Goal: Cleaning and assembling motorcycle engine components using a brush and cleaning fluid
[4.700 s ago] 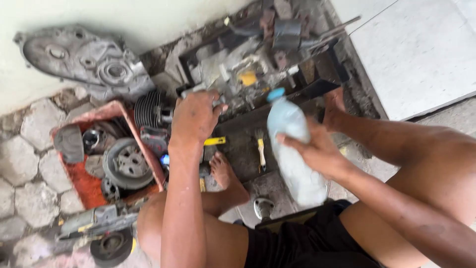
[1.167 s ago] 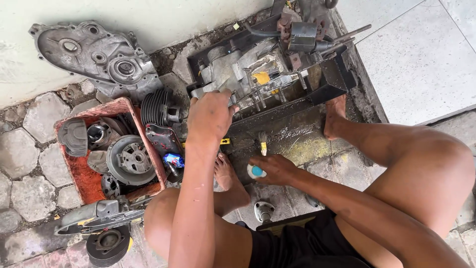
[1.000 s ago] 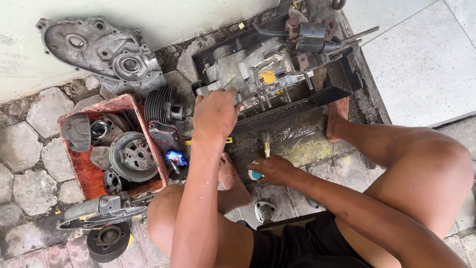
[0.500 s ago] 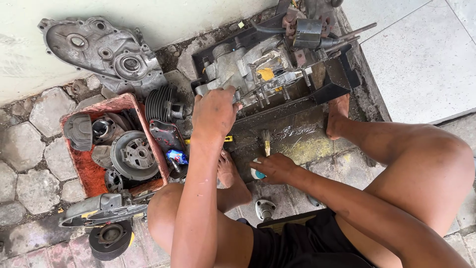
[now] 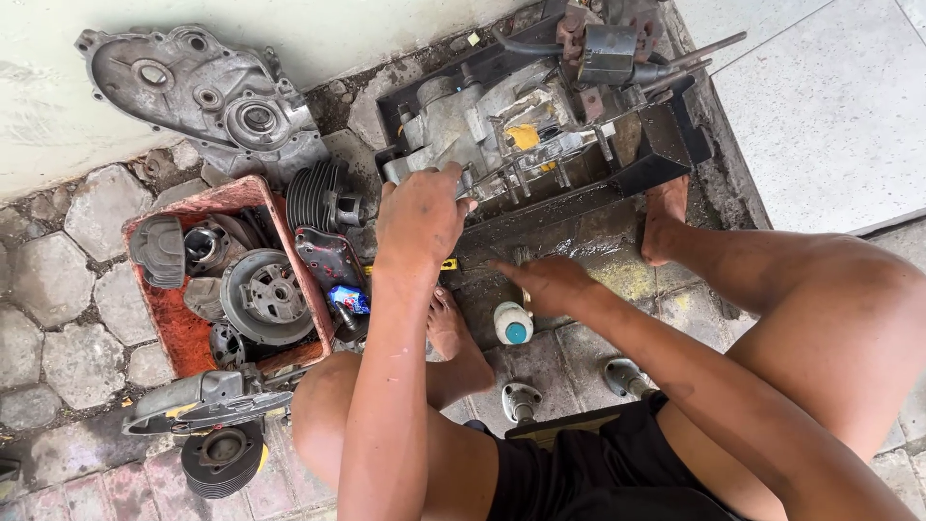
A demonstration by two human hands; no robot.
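I squat over a greasy grey engine block (image 5: 502,135) that lies in a black metal tray (image 5: 675,145). My left hand (image 5: 420,214) grips the block's near left edge. My right hand (image 5: 548,282) rests low in the wet tray, fingers pointing left, over a pale tool handle (image 5: 521,257); whether it grips the handle is hidden. A small white plastic bottle with a blue cap (image 5: 512,323) stands on the ground just below that hand, not touched.
A red crate (image 5: 174,333) of engine parts sits at left, with a finned cylinder (image 5: 318,198) beside it and a grey crankcase cover (image 5: 207,92) by the wall. My bare feet (image 5: 666,217) flank the tray. Loose parts (image 5: 222,453) lie near my knee.
My right hand earlier held the bottle tilted over the tray, then set it down on the ground and moved up into the tray. The left hand stayed on the engine block.
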